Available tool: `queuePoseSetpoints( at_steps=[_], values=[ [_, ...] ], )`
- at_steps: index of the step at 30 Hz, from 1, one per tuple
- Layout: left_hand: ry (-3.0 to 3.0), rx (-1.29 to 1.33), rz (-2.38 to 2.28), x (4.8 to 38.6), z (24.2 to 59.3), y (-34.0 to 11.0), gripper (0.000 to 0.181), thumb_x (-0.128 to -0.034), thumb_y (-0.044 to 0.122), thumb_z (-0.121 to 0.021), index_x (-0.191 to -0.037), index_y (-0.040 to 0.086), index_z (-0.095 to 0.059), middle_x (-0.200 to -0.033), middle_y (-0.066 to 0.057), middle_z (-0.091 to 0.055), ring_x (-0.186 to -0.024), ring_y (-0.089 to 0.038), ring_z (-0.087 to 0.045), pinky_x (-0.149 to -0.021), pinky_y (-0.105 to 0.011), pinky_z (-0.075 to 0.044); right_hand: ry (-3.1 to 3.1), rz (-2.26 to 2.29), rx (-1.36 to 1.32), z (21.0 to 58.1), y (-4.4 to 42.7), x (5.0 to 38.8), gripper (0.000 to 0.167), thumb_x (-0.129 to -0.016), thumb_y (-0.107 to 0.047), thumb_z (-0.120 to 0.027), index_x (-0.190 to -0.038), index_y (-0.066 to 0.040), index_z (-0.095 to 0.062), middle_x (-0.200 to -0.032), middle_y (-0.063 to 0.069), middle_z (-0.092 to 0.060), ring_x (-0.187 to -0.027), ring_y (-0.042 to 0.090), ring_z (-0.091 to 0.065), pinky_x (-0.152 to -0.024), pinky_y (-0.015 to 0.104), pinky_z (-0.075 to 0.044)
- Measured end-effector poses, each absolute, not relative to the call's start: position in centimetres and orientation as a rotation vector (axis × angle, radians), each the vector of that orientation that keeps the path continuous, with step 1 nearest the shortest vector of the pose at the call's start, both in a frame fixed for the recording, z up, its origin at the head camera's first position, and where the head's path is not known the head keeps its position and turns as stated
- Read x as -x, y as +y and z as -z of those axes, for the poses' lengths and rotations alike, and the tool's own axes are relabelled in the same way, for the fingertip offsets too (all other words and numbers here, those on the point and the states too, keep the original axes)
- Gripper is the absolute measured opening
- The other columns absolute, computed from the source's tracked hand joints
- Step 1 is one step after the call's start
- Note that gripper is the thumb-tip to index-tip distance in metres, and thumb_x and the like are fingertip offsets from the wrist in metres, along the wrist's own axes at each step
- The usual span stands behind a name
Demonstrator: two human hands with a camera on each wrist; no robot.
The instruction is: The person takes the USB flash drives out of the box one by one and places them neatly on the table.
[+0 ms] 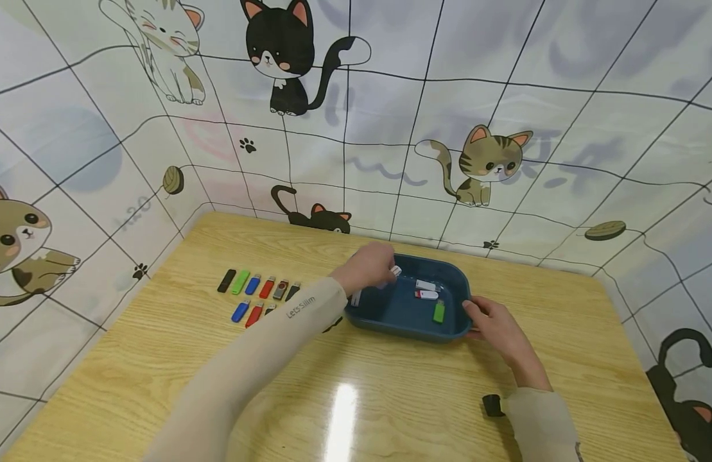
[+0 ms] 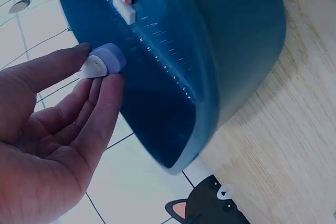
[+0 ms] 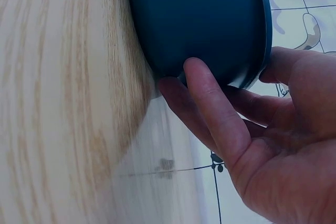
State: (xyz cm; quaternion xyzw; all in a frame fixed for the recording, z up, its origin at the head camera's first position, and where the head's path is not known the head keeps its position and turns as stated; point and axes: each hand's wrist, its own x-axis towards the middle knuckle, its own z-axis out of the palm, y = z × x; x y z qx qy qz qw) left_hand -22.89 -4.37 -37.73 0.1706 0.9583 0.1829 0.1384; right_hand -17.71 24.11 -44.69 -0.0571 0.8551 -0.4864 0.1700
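In the left wrist view my left hand [image 2: 63, 119] pinches a white and lavender USB stick [image 2: 107, 60] between thumb and fingertips. The head view shows that hand over the left part of a dark blue plastic tray [image 1: 410, 332]. Inside the tray lie a white USB stick [image 1: 425, 285], a red-and-white one [image 1: 426, 295] and a green one [image 1: 439, 312]. Another white piece [image 1: 356, 298] is at its left end, partly hidden. My right hand [image 1: 500, 327] holds the tray's right end, thumb at the rim and fingers against the outer wall [image 3: 194, 24].
Left of the tray, USB sticks lie in two rows on the wooden table [image 1: 413, 404], among them a black [image 1: 226, 280], a green [image 1: 240, 282] and a blue one [image 1: 240, 311]. My left sleeve [image 1: 286, 346] hides part of the lower row. A cat-print sheet [image 1: 390, 128] stands behind.
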Motion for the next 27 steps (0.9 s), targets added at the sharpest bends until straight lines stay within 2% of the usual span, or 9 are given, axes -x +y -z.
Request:
queuePoseSetpoints(
  at_steps=[2, 4, 9, 14, 27],
  values=[
    [2.781, -0.494, -0.571, 22.8, 37.6, -4.8, 0.042, -0.0954, 0.014, -0.074, -0.058, 0.013, -0.056, -0.052, 0.005, -0.050, -0.049, -0.008, -0.042, -0.053, -0.023, -0.035, 2.431, 1.380, 0.162, 44.7, 24.1, 17.7, 0.062, -0.112, -0.034, -0.044, -0.153, 0.011, -0.036, -0.144, 0.034, -0.051, -0.119, 0.038, -0.065, -0.088, 0.037, -0.059],
    [2.792, -0.487, -0.615, 22.6, 37.6, -5.2, 0.040, -0.0952, 0.015, -0.075, -0.059, 0.013, -0.058, -0.054, 0.004, -0.052, -0.050, -0.009, -0.043, -0.054, -0.024, -0.036, 2.430, 1.380, 0.162, 44.7, 24.1, 17.7, 0.061, -0.112, -0.034, -0.044, -0.153, 0.011, -0.036, -0.144, 0.034, -0.050, -0.119, 0.038, -0.064, -0.088, 0.037, -0.059],
    [2.841, -0.483, -0.680, 21.9, 37.9, -6.1, 0.013, -0.0946, 0.017, -0.077, -0.085, 0.009, -0.075, -0.075, 0.002, -0.068, -0.064, -0.011, -0.059, -0.063, -0.026, -0.047, 2.429, 1.373, 0.168, 44.6, 24.1, 17.7, 0.062, -0.113, -0.034, -0.043, -0.153, 0.012, -0.035, -0.146, 0.035, -0.048, -0.121, 0.040, -0.063, -0.088, 0.038, -0.059],
    [2.852, -0.483, -0.737, 21.0, 38.0, -6.8, 0.015, -0.0962, 0.019, -0.075, -0.101, 0.005, -0.078, -0.087, -0.002, -0.073, -0.070, -0.012, -0.063, -0.068, -0.027, -0.051, 2.425, 1.363, 0.173, 44.7, 24.2, 17.7, 0.063, -0.113, -0.034, -0.041, -0.154, 0.014, -0.033, -0.147, 0.036, -0.046, -0.122, 0.042, -0.062, -0.088, 0.040, -0.059],
    [2.869, -0.389, -0.991, 19.2, 38.2, -8.9, 0.016, -0.0951, 0.019, -0.075, -0.102, 0.005, -0.077, -0.090, -0.003, -0.072, -0.072, -0.013, -0.062, -0.064, -0.026, -0.050, 2.407, 1.381, 0.185, 44.6, 24.2, 17.6, 0.063, -0.113, -0.034, -0.041, -0.155, 0.013, -0.032, -0.147, 0.036, -0.046, -0.124, 0.043, -0.060, -0.089, 0.040, -0.059]
  ],
)
